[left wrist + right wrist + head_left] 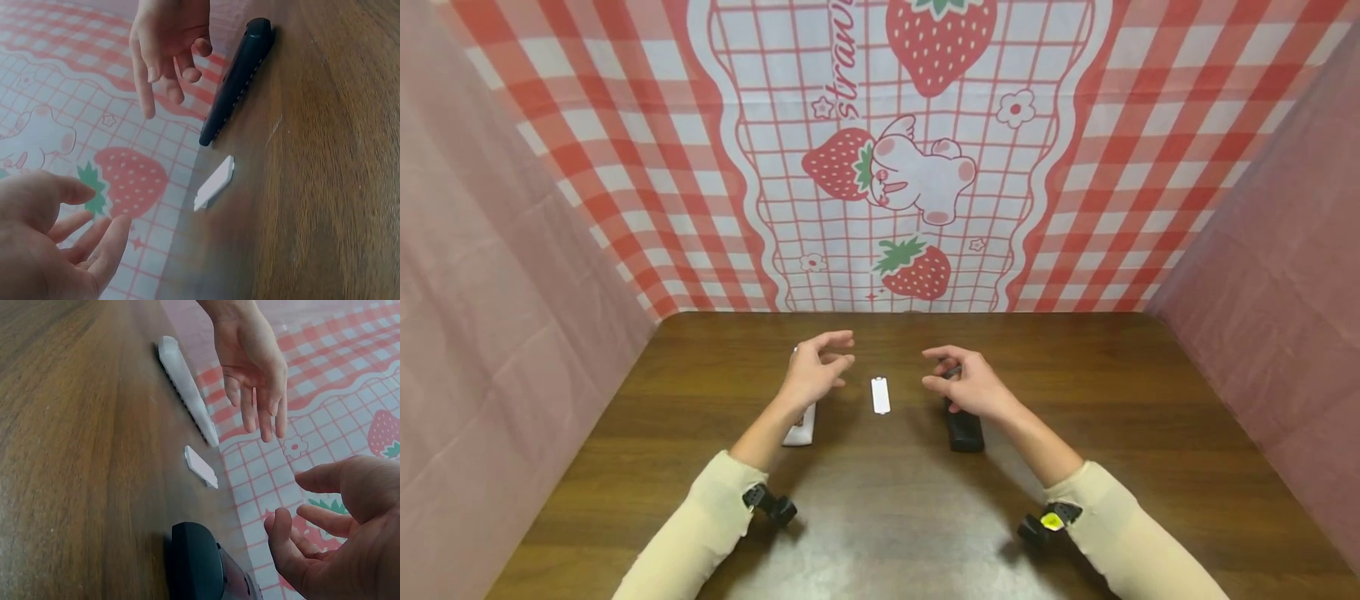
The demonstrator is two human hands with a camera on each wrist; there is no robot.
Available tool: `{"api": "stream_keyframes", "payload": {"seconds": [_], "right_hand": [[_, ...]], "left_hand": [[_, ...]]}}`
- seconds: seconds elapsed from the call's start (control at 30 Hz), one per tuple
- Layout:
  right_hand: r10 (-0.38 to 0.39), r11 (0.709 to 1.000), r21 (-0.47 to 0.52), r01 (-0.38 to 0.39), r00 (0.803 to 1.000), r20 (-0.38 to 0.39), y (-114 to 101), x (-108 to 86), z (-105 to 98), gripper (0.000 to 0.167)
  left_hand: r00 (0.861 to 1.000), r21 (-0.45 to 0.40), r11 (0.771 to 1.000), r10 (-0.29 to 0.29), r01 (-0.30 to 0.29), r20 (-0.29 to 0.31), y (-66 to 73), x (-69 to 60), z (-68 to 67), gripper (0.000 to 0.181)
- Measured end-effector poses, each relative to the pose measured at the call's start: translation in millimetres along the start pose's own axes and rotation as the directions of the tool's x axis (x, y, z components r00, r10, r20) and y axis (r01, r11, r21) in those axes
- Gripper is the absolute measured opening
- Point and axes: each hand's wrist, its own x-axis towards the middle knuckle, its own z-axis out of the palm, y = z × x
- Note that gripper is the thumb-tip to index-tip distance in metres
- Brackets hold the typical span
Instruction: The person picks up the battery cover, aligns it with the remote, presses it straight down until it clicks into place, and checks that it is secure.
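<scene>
Above a white remote-like object (801,427) on the left of the table hovers my left hand (811,371), fingers relaxed and holding nothing. My right hand (973,385) is raised over a black remote-like object (966,429), its fingers loosely bent around air. Between the two lies a small white flat cover (880,395), touched by neither hand. The left wrist view shows the black object (239,81) and the cover (215,182) on the wood; the right wrist view shows the white object (187,387) lying beyond the cover (201,467). Hands partly hide both long objects in the head view.
The brown wooden table (880,517) meets a strawberry-print cloth (925,167) at its back edge. Pink cloth hangs at the left side (512,292) and the right side (1277,250). Black wrist devices are strapped over both pale sleeves.
</scene>
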Motion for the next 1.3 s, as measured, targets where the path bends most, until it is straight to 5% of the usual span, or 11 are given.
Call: {"api": "stream_keyframes", "payload": {"seconds": [1.3], "right_hand": [[0.032, 0.999, -0.018, -0.031, 0.999, 0.030, -21.7, 17.3, 31.6, 0.051]], "left_hand": [[0.994, 0.030, 0.998, -0.048, 0.051, -0.098, -14.9, 4.9, -33.6, 0.046]]}}
